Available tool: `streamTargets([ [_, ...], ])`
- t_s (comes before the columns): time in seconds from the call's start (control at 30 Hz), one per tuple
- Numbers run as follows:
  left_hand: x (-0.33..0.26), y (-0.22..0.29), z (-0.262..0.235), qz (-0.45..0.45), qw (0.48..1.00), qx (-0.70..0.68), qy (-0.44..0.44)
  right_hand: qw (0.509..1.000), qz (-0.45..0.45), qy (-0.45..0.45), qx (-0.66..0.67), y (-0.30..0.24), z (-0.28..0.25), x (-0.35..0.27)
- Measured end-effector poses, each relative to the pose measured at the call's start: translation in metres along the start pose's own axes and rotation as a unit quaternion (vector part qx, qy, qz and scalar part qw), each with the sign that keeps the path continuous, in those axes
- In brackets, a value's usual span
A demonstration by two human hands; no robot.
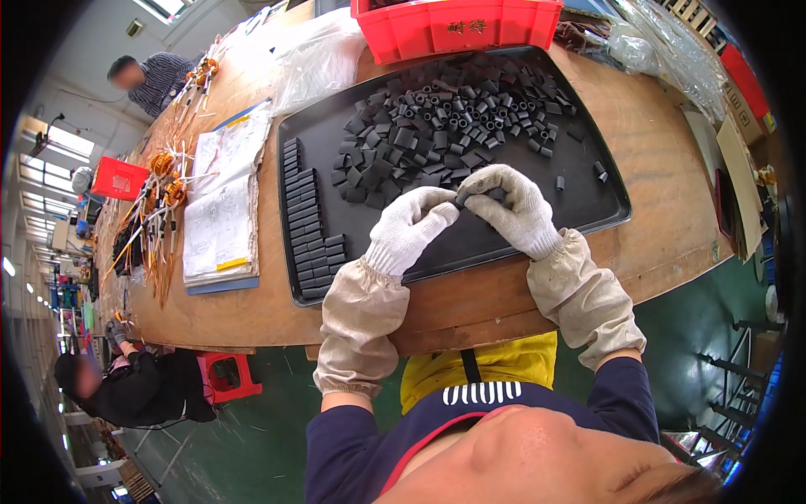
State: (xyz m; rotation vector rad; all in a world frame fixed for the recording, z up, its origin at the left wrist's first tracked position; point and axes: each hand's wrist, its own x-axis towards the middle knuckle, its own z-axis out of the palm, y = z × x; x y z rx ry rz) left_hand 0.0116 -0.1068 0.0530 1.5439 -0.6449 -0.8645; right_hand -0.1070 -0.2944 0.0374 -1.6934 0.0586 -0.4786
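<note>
Both gloved hands meet over black tray (588, 214) on bench (663, 143): left hand (411, 227) and right hand (512, 206) fingertips pinch one small black sleeve piece (464, 196), loose pile (453, 118) just behind, stacked rows (306, 223) left

Loose cores (457, 118) lie heaped on the tray (588, 210), paper stack (222, 202) left, bin (457, 25) behind.

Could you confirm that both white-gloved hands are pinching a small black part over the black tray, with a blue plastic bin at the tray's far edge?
Not quite: the head view shows the plastic bin is red, not blue. The white-gloved left hand and right hand do pinch a small black part over the black tray.
</note>
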Motion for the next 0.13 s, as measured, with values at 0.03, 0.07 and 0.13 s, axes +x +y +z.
streamTargets([
  [0.03, -0.0004, 0.0004, 0.0002, -0.008, 1.000, -0.017, -0.001, 1.000, -0.008, -0.003, -0.022, 0.0014, -0.0007, 0.0006],
  [0.07, -0.0005, 0.0000, -0.0004, -0.009, 1.000, -0.015, -0.006, 0.998, -0.036, 0.003, -0.049, 0.0020, -0.0004, 0.0008],
  [0.13, 0.0012, -0.0022, -0.0027, -0.011, 1.000, -0.014, -0.014, 0.990, -0.091, 0.012, -0.104, 0.0025, -0.0002, 0.0014],
])
